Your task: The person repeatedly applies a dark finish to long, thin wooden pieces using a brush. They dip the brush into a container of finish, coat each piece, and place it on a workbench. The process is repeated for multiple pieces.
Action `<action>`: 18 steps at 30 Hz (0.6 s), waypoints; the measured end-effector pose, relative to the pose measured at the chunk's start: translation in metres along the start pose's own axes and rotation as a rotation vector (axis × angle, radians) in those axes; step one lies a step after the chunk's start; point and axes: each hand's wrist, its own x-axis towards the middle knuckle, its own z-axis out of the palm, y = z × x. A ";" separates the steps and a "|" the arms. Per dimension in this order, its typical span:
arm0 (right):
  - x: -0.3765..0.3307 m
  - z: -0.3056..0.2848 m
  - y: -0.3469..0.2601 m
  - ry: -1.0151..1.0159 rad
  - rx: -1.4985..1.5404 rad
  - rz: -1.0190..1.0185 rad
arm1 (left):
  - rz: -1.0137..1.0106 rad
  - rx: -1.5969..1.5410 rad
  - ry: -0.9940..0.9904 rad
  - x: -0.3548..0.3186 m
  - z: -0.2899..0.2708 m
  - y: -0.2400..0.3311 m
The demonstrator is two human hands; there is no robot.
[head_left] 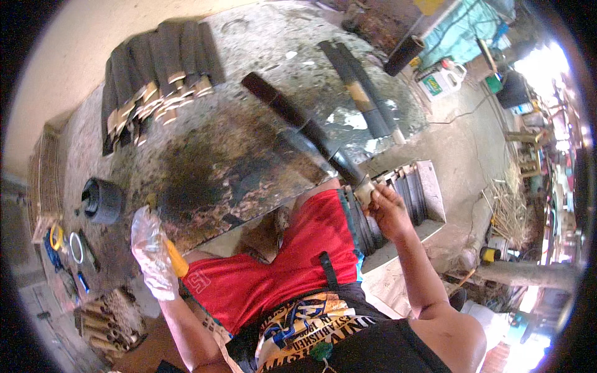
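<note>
I have the right hand [388,210] nearest me on the right, its grip narrowed on the pale end [364,188] of a long dark length [313,133] that reaches away across the counter [214,163]. I judge it stiff and fairly light, its glossy middle likely slick. I'd keep hold at that pale, dry-looking end, with a firm pinch, since the far tip would lever against the fingers. I can't be sure whether its underside rests on the counter.

That right forearm rises from the lower right, elbow bent, hand just above the box [435,190] of dark strips. The left hand [153,261], wrapped in crumpled plastic, stands well apart at the counter's near left edge, forearm angled up from below. Its grip seems closed round an orange handle [176,258], though plastic hides the fingers.

Farther out I see a black pot [109,202] on the left, then two dark pieces [357,90] beyond the length, and a row of dark pieces [155,65] at far left.
</note>
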 end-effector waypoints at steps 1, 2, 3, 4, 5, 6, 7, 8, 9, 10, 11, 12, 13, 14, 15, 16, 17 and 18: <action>0.008 -0.006 -0.004 0.030 0.072 -0.067 | -0.019 -0.086 0.005 -0.002 0.001 0.003; 0.016 -0.013 -0.011 0.066 0.048 -0.080 | -0.046 -0.191 0.013 -0.003 0.003 0.006; 0.023 -0.018 -0.017 0.095 0.041 -0.077 | -0.008 -0.158 0.002 -0.004 0.003 0.007; 0.032 -0.021 -0.020 0.123 0.056 -0.106 | 0.025 -0.145 -0.004 -0.005 0.003 0.009; 0.041 -0.023 -0.025 0.116 0.055 -0.095 | 0.048 -0.166 -0.006 -0.004 0.003 0.010; 0.049 -0.025 -0.030 0.135 0.053 -0.054 | 0.058 -0.127 -0.001 -0.004 0.002 0.011; 0.055 -0.023 -0.033 0.127 0.068 -0.017 | 0.076 -0.079 0.001 -0.003 0.002 0.012; 0.057 -0.022 -0.036 0.178 -0.131 -0.081 | 0.107 -0.034 -0.027 -0.002 0.001 0.014; 0.059 -0.019 -0.039 0.298 -0.325 -0.124 | 0.136 -0.027 -0.022 0.000 -0.001 0.015; 0.060 -0.016 -0.045 0.335 -0.506 -0.198 | 0.004 -0.098 -0.004 0.000 0.000 0.017; 0.064 -0.007 -0.048 0.410 -0.700 -0.214 | -0.097 -0.061 -0.006 0.000 -0.001 0.018; 0.065 0.004 -0.050 0.377 -0.630 -0.268 | -0.210 -0.058 0.041 -0.003 0.001 0.019; 0.070 0.017 -0.053 0.287 -0.592 -0.310 | -0.324 -0.051 0.096 -0.006 0.000 0.020; 0.083 0.036 -0.055 0.219 -0.627 -0.324 | -0.410 -0.334 0.226 -0.009 0.004 0.021; 0.094 0.054 -0.059 0.196 -0.687 -0.321 | -0.499 -0.585 0.252 -0.013 0.008 0.020; 0.110 0.076 -0.060 0.090 -0.744 -0.458 | -0.479 -0.747 0.197 -0.016 0.012 0.019; 0.132 0.101 -0.061 0.059 -0.814 -0.487 | -0.528 -0.943 0.193 -0.019 0.017 0.017; 0.152 0.128 -0.062 -0.051 -0.820 -0.604 | -0.535 -1.041 0.184 -0.022 0.020 0.016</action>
